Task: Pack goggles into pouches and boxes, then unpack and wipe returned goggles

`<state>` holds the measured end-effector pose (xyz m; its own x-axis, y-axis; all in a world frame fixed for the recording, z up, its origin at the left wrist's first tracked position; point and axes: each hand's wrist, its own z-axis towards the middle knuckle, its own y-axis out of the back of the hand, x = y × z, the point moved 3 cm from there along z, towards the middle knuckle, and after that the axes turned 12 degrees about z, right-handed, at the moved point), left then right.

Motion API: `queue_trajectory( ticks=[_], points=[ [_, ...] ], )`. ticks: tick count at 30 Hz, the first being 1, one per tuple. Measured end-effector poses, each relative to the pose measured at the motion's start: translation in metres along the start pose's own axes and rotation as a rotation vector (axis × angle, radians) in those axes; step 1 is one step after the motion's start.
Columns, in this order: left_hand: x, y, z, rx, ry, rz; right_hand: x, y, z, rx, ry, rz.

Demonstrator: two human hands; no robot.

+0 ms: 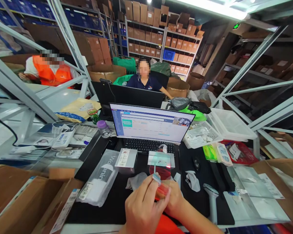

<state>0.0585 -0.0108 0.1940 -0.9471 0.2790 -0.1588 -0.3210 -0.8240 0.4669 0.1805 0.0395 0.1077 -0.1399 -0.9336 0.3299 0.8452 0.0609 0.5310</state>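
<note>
My left hand [144,201] is closed, its fingertips pinching a small pale blue piece [156,178] with a thin light strip sticking up from it. Close against it, my right hand [174,196] grips the lower end of a see-through, reddish sheet [164,172] with a rounded outline; some of its fingers are hidden behind the left hand and the sheet. The sheet stands up over the black desk mat. Behind its upper part is a pale card or box [151,159] with a picture on it.
Beyond my hands are a keyboard [146,146] and a lit monitor [151,125]. A small box [127,159] and a clear plastic pouch [97,182] lie to the left. On the right are a mouse [196,163] and barcode scanner [211,198]. A person [144,79] sits opposite.
</note>
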Motion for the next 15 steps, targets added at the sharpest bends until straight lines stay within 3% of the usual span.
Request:
queue_trajectory(
  ticks=[15],
  points=[
    [-0.004, 0.0, 0.003, 0.003, 0.017, 0.019, 0.013, 0.007, 0.007, -0.026, -0.031, 0.028]
  ],
)
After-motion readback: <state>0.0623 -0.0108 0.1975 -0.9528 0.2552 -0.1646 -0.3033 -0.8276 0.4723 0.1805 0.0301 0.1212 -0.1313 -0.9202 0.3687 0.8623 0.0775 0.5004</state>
